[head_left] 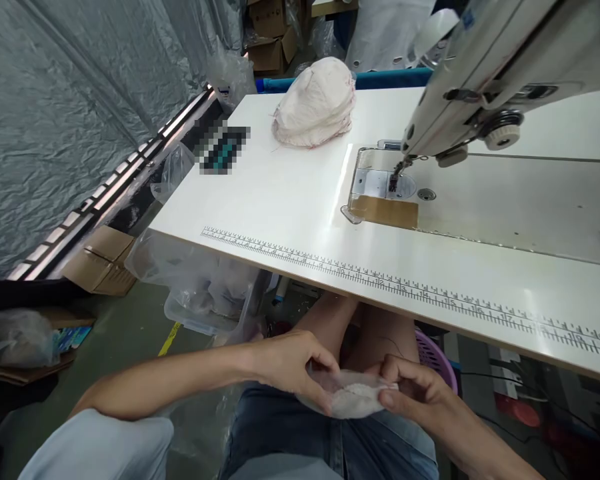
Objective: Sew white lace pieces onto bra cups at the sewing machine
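My left hand (291, 363) and my right hand (417, 390) both pinch a small, thin white fabric piece (353, 395) over my lap, below the front edge of the white sewing table (300, 193). Fingers of both hands are closed on the piece's edges. A pile of similar pale fabric pieces (316, 101) lies at the far side of the table. The sewing machine (500, 67) stands at the right, its needle and presser foot (395, 181) over the metal plate, with nothing under them.
A printed ruler (405, 283) runs along the table's front edge. Clear plastic bags and a plastic bin (200, 293) sit under the table's left side, cardboard boxes (103, 261) on the floor at left. A purple basket (433, 350) is beside my right knee.
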Tool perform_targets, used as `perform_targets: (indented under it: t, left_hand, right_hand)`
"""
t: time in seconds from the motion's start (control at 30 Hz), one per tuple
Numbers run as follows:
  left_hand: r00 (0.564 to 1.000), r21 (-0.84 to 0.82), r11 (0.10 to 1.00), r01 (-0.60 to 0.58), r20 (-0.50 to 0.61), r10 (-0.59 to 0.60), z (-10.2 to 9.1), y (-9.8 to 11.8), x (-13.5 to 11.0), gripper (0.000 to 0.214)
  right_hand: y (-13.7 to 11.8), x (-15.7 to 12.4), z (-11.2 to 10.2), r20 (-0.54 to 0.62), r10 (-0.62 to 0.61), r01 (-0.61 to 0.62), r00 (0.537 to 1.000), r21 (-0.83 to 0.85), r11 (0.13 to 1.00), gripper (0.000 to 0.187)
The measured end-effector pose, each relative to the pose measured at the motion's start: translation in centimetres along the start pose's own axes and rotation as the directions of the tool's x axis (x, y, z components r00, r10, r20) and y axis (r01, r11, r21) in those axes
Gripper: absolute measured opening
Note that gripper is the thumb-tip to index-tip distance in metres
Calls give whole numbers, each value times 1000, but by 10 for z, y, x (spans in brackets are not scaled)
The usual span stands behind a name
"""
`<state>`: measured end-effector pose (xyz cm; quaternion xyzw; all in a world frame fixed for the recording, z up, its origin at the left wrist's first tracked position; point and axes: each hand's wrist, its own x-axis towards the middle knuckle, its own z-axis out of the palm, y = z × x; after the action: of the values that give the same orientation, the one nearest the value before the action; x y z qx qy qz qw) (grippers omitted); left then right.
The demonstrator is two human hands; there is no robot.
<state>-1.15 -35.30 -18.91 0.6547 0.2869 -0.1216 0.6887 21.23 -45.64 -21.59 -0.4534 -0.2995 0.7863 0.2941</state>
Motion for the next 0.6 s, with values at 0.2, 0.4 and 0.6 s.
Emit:
perform_targets:
  t: [0.2, 0.4, 0.6]
  left_hand:
    - [997, -321, 944, -77, -27, 72, 6, -11, 3, 30]
    - [999, -449, 893, 40, -10, -49, 8, -13, 0, 27]
    - [995, -445, 891, 89, 9, -95, 6, -14, -3, 31]
  right_hand:
    - [8, 0, 3, -111, 9, 8, 994, 150, 989, 38]
    - [5, -2, 12, -193, 0, 30, 981, 150, 988, 39]
    - [5, -2, 13, -208, -18, 44, 978, 122, 992, 36]
